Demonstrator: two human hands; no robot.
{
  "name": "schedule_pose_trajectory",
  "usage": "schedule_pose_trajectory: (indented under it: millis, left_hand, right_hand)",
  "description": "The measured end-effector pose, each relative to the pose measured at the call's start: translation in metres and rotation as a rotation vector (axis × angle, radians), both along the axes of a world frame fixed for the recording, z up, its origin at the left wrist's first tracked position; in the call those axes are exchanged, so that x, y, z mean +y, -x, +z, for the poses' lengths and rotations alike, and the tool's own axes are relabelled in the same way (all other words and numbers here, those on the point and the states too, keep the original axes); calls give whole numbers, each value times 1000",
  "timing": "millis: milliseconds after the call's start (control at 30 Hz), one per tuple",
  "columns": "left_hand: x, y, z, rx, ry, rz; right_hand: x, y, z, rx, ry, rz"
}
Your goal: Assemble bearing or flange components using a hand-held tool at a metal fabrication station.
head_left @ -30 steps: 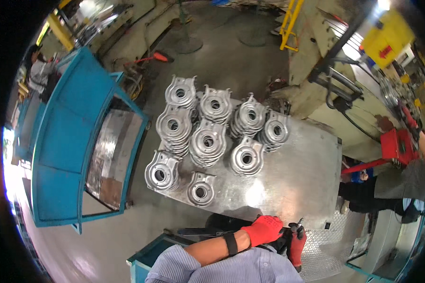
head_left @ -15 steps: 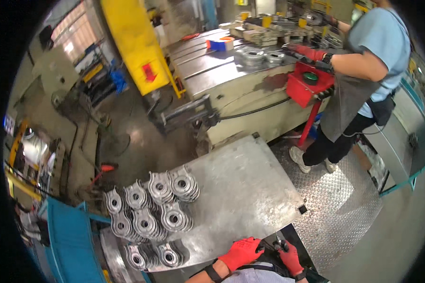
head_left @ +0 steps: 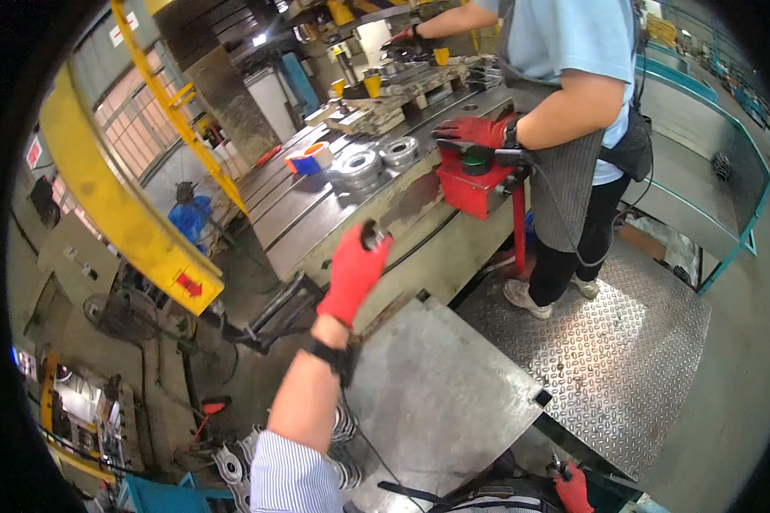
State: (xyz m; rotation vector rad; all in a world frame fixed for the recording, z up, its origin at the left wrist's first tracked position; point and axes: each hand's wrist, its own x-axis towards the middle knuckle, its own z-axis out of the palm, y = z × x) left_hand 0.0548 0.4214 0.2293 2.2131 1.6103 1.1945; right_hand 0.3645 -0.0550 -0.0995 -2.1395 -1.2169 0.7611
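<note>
My left hand (head_left: 355,272) wears a red glove and reaches forward, above the far left edge of the bare metal tabletop (head_left: 436,376). Its fingers are curled, with something dark and greyish at the fingertips that I cannot make out. Low in the view, my right hand (head_left: 576,494), also gloved in red, closes around a small dark hand tool (head_left: 559,467) with a thin metal tip. Stacked ring-shaped metal parts (head_left: 229,464) stand at the table's lower left, partly hidden by my left forearm.
A co-worker (head_left: 565,111) stands on the tread-plate platform (head_left: 590,368) by a press bed (head_left: 295,231). A red box on a post (head_left: 469,190) is beside them. Round metal pieces (head_left: 358,164) and an orange-and-blue tape roll (head_left: 310,159) lie on the bed. A yellow arm (head_left: 128,197) hangs left.
My left hand has left my right hand's side and stretched far forward and up. My right hand has moved lower and rightward with the tool. The view has shifted; the co-worker's arms have moved.
</note>
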Motion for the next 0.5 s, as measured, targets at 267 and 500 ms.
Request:
schedule_pose_trajectory:
  millis: [267,500]
  left_hand:
    - [155,-12,25,514,-142,222]
    - [176,-33,41,739,30,184]
  right_hand:
    - [-32,-12,11,142,21,-291]
    - [-41,-8,44,332,33,-450]
